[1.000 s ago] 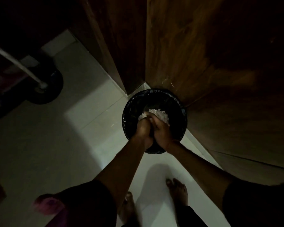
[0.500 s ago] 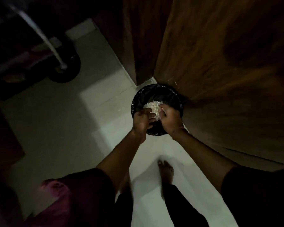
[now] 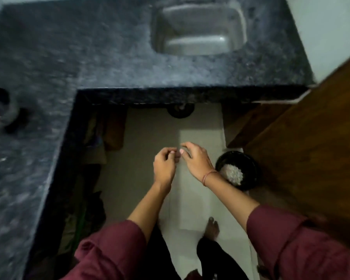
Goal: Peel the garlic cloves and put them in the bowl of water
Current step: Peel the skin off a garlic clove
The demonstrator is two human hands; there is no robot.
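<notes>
We are holding our left hand (image 3: 164,168) and right hand (image 3: 196,161) above the floor, fingers loosely curled; we cannot tell if they are pinching anything. Peels (image 3: 233,174) are filling the bin (image 3: 249,158), so peeling looks largely done.

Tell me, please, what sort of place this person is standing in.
Most likely a home kitchen: a dark speckled stone countertop with a steel sink set into it, a wooden cabinet beside it, and a black-lined bin of pale peelings on the tiled floor.
</notes>
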